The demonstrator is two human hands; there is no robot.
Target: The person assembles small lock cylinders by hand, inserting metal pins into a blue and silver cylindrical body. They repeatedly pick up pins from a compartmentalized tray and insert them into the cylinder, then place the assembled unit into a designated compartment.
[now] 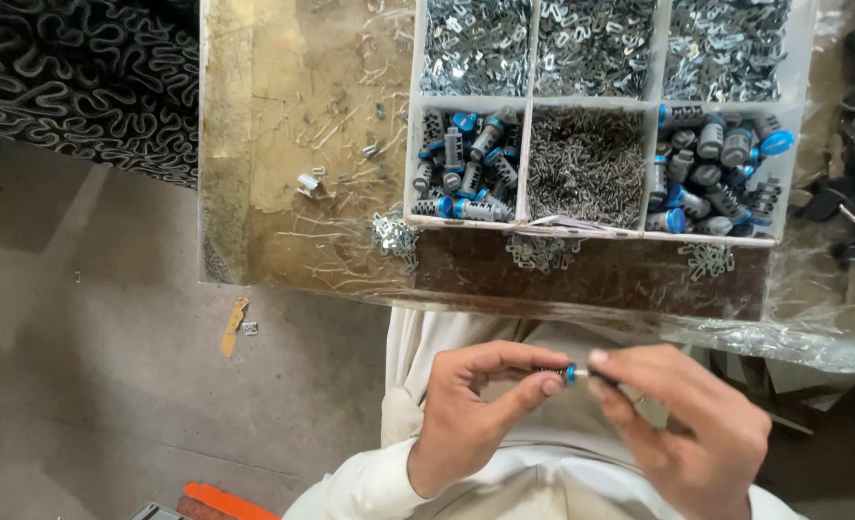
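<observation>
Both hands meet low over the person's lap, fingertips pinched together around one small lock barrel (564, 373) with a blue end. The left hand (475, 409) closes thumb and forefinger on its dark body, most of which is hidden; the right hand (683, 424) nips the blue end from the other side, its remaining fingers curled loosely. The barrel lies level between them, clear of the desk.

Just beyond the hands runs the near edge of the desk (302, 221), worn and littered with wire scraps. Further out from the fingertips sits a white tray (526, 164) split into compartments. Straight ahead of the left hand one compartment holds more blue-tipped barrels (466, 164); ahead of the right hand another holds the same kind (711, 169). Between those two lies a heap of fine springs (586, 164). The far row carries bright metal clips (596, 43). A few loose clips (541, 252) lie on the desk by the tray's near wall. Off to the left, below the desk, is bare concrete floor (80, 366).
</observation>
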